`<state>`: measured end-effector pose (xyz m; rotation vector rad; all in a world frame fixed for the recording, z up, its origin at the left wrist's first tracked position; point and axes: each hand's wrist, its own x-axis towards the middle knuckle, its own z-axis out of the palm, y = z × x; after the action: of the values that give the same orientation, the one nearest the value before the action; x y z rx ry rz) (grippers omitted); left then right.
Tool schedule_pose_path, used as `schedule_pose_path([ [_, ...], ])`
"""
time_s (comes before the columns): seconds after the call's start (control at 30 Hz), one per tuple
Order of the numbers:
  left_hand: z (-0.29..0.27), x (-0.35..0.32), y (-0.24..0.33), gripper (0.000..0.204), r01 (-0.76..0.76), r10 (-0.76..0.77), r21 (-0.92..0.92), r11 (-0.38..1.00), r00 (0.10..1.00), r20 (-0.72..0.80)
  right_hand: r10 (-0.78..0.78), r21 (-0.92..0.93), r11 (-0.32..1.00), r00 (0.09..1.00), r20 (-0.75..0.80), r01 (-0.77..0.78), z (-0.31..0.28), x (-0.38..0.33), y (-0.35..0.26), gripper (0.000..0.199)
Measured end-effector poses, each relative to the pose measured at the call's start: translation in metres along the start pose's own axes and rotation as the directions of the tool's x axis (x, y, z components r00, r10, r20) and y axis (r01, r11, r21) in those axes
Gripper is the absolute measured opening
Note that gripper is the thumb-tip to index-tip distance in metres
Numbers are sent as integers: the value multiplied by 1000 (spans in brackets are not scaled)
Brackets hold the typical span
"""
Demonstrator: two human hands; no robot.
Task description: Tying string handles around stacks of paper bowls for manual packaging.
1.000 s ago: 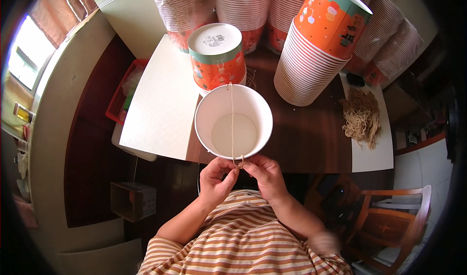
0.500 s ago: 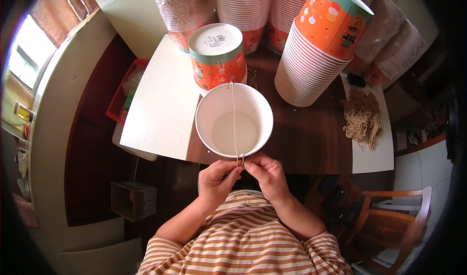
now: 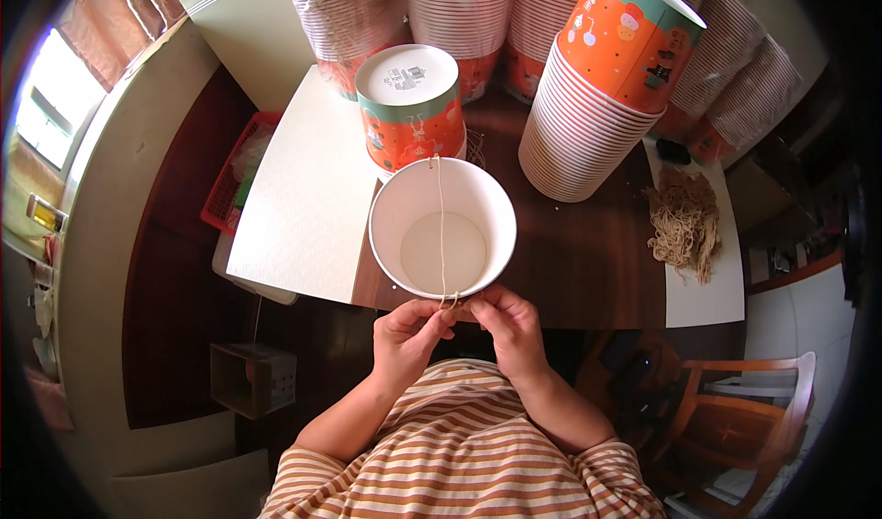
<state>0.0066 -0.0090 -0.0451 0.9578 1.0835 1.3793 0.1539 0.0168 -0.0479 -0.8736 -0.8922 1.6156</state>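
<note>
A paper bucket (image 3: 392, 220) with a white inside faces up at the near table edge. A thin cream string (image 3: 442, 214) runs across its mouth from the far rim to the near rim, where it makes a small loop. My left hand (image 3: 404, 332) pinches the string just below the near rim. My right hand (image 3: 508, 332) is closed too, thumb and fingertips together beside the left at the same rim; the string end between them is mostly hidden. Right behind stands an upturned orange and green paper bucket (image 3: 413, 133).
A tall stack of nested paper buckets (image 3: 588, 124) stands at right, with plastic-wrapped stacks (image 3: 459, 18) behind. A bundle of beige strings (image 3: 684, 225) lies on the table's right end. A red basket (image 3: 225, 174) is at left, a wooden chair (image 3: 744, 418) at lower right.
My fingertips have moved slightly apart at the near rim, the right hand a little upward. The string loop there has shifted slightly left. The bucket stays in place.
</note>
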Motion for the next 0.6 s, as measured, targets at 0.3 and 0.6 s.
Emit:
schedule_pose_path([
  [0.3,-1,-1,-2,11,-10,12,-42,999,999,45,-12,-132,991,998,66,20,1,-2,2,9],
  [0.6,0,-2,-2,15,-22,26,-68,997,998,56,-144,-309,939,988,49,152,6,-1,-1,8],
])
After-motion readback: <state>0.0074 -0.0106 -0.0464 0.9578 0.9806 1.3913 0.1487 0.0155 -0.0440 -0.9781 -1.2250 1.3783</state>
